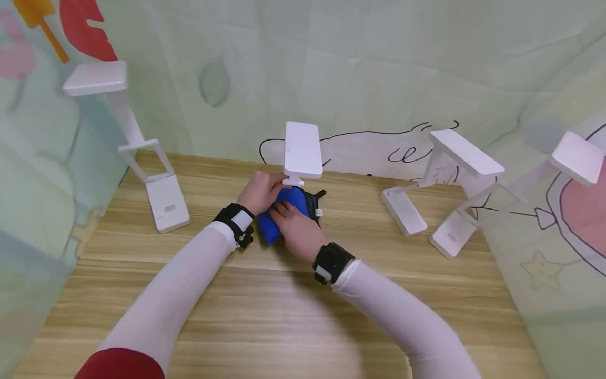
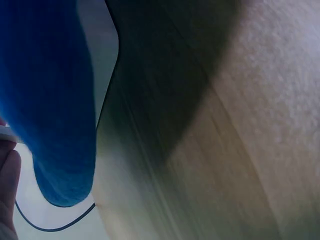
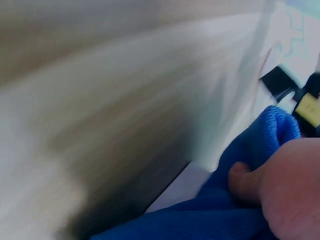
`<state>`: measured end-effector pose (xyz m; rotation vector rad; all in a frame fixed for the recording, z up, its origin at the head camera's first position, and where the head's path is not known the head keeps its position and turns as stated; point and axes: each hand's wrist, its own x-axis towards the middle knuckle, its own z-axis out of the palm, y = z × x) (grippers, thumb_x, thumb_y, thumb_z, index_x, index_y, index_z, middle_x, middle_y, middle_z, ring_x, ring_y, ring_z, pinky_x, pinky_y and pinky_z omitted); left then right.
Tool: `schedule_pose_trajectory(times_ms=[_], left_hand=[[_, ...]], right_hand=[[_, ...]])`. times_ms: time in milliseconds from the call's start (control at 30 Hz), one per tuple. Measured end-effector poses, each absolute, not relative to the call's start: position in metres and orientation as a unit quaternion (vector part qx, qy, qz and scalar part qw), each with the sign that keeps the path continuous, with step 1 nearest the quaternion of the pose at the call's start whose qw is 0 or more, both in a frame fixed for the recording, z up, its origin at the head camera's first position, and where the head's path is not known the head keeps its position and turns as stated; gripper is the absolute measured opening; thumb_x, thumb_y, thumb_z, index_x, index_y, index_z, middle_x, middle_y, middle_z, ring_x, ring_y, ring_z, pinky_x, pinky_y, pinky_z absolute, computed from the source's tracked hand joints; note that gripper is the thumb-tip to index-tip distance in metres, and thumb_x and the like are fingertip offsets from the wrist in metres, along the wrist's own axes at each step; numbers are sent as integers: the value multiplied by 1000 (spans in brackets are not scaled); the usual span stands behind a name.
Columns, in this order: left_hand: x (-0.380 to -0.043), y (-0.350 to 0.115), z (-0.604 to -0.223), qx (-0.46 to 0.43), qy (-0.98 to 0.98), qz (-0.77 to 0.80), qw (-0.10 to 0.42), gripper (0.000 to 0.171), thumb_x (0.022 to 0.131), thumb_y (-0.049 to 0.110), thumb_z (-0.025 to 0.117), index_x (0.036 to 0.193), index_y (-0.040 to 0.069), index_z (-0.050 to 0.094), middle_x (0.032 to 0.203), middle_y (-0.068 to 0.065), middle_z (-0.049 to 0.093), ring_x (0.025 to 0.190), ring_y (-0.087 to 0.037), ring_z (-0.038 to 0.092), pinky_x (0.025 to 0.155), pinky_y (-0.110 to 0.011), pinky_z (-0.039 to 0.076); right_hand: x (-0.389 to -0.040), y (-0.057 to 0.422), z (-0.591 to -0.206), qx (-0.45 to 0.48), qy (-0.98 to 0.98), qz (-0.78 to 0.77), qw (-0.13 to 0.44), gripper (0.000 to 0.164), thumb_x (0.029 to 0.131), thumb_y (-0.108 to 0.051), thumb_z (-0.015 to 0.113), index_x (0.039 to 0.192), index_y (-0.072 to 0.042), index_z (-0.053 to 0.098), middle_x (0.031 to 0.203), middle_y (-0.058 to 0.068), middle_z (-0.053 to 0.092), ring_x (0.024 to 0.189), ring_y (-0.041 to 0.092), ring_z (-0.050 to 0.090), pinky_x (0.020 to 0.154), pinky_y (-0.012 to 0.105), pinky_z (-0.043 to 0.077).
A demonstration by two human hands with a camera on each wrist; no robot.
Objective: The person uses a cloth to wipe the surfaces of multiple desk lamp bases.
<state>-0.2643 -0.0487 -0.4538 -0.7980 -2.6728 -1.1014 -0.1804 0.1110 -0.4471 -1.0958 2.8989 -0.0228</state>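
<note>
A white desk lamp (image 1: 303, 150) stands at the back middle, its flat head over a blue cloth (image 1: 269, 229). My left hand (image 1: 260, 193) pinches a slim white part just below the lamp head; in the left wrist view its fingers (image 2: 7, 185) show at the left edge, beside the hanging cloth (image 2: 55, 100). With my right hand (image 1: 305, 234) I hold the bunched cloth against the lower part of the lamp. The thumb presses into a fold of it in the right wrist view. The cloth and hands hide most of the lamp's stand.
Behind the cloth lies a black item (image 1: 310, 202) with a small white tag. Another white folding lamp (image 1: 168, 202) stands at the left, and two more, a near lamp (image 1: 452, 234) and a far lamp (image 1: 404, 210), at the right. Printed fabric walls (image 1: 402, 68) enclose the wooden table (image 1: 265, 310).
</note>
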Motion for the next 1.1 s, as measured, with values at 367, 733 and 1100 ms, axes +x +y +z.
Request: schedule_pose_trajectory(times_ms=[367, 733, 1100], left_hand=[[-264, -48, -451, -277, -892, -350, 74, 22, 105, 9, 70, 122, -4, 76, 93, -18, 78, 67, -22, 64, 61, -31, 45], [-263, -47, -453, -267, -888, -366, 77, 21, 105, 8, 70, 122, -2, 78, 95, -18, 79, 66, -22, 62, 62, -31, 44], [-265, -49, -454, -269, -887, -370, 73, 19, 105, 9, 70, 119, 0, 79, 88, -14, 77, 61, -19, 56, 58, -30, 39]], right_hand=[[-187, 138, -445, -284, 957, -18, 63, 67, 96, 8, 69, 159, 0, 48, 164, 22, 43, 153, 41, 38, 122, 48, 36], [-151, 130, -434, -324, 942, -17, 89, 59, 97, 6, 70, 154, 1, 54, 160, 22, 49, 150, 42, 43, 117, 48, 42], [-185, 112, -450, -332, 943, -18, 6, 61, 95, 5, 69, 154, 1, 53, 157, 22, 53, 148, 40, 47, 120, 45, 39]])
